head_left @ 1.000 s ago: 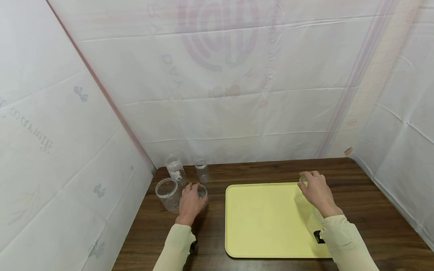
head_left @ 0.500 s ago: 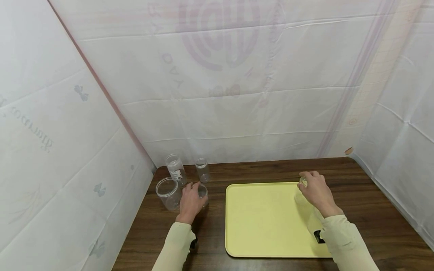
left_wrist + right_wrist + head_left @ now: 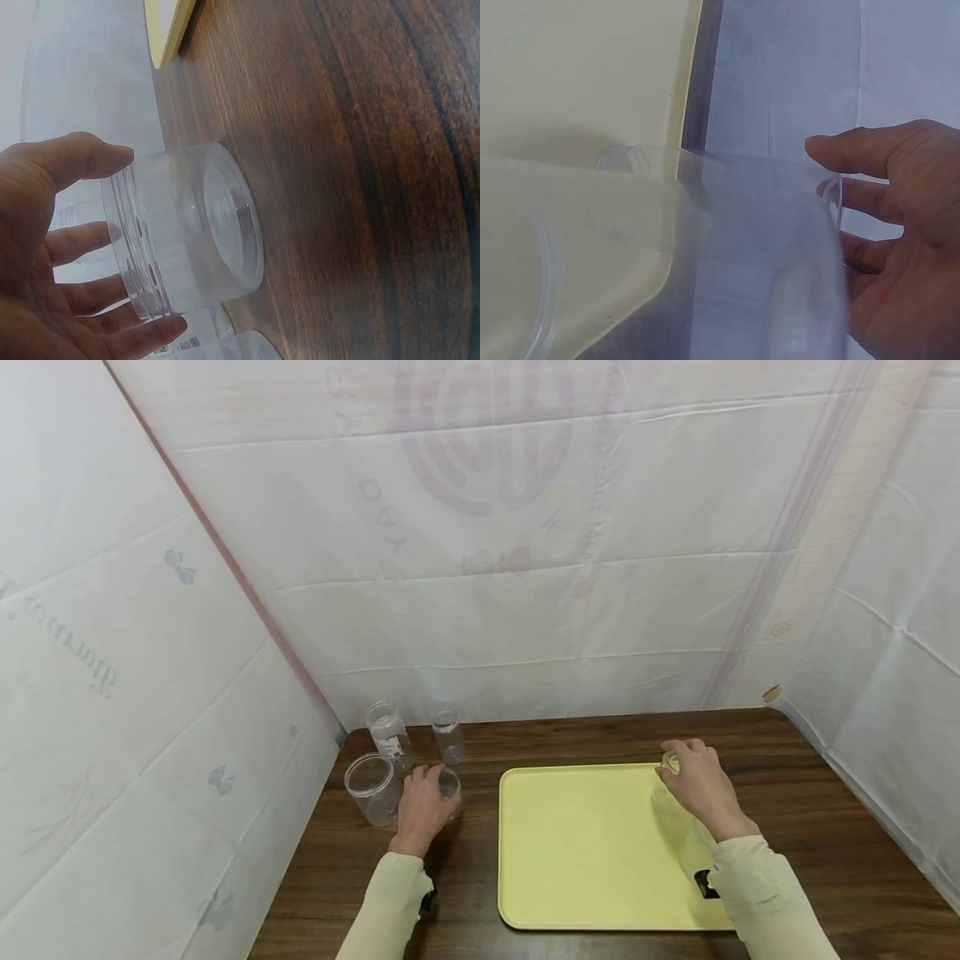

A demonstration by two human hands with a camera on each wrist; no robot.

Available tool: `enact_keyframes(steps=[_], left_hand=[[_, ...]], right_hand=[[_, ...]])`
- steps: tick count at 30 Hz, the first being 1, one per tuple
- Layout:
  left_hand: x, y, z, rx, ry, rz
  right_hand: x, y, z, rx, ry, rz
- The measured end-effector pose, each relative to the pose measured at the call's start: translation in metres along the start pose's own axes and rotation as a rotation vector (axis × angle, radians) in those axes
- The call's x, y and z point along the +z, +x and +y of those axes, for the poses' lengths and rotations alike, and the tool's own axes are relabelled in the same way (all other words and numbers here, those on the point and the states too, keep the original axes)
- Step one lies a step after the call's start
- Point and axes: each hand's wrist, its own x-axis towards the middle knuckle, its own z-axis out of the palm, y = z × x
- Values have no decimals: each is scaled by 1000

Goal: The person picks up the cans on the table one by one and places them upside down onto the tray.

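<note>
My left hand (image 3: 422, 810) grips the rim of a short clear plastic jar (image 3: 187, 225) from above, thumb on one side and fingers around the other. That jar stands upright on the table. Over the far right of the yellow tray (image 3: 577, 852), my right hand (image 3: 705, 787) holds a slim clear jar (image 3: 664, 803) near its top, with the base down on the tray. Another clear jar (image 3: 693, 850) is on the tray beside my right wrist, partly hidden by the sleeve. It looms large and blurred in the right wrist view.
Just left of my left hand stands a wide clear jar (image 3: 372, 793). Behind it are a tall clear jar with a label (image 3: 390, 739) and a slim clear jar (image 3: 450, 742). White sheeting (image 3: 525, 627) rises behind the dark wooden table (image 3: 480, 893).
</note>
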Motion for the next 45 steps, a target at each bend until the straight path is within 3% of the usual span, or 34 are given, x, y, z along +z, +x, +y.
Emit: enact_keyframes(steps=[17, 30, 45], left_hand=[[-1, -4, 0, -1, -6, 9], [-4, -6, 3, -21, -46, 32], [-8, -10, 9, -19, -89, 75]], right_hand=[[4, -2, 0, -12, 31, 36], [7, -4, -3, -49, 60, 146], [2, -9, -9, -80, 74, 204]])
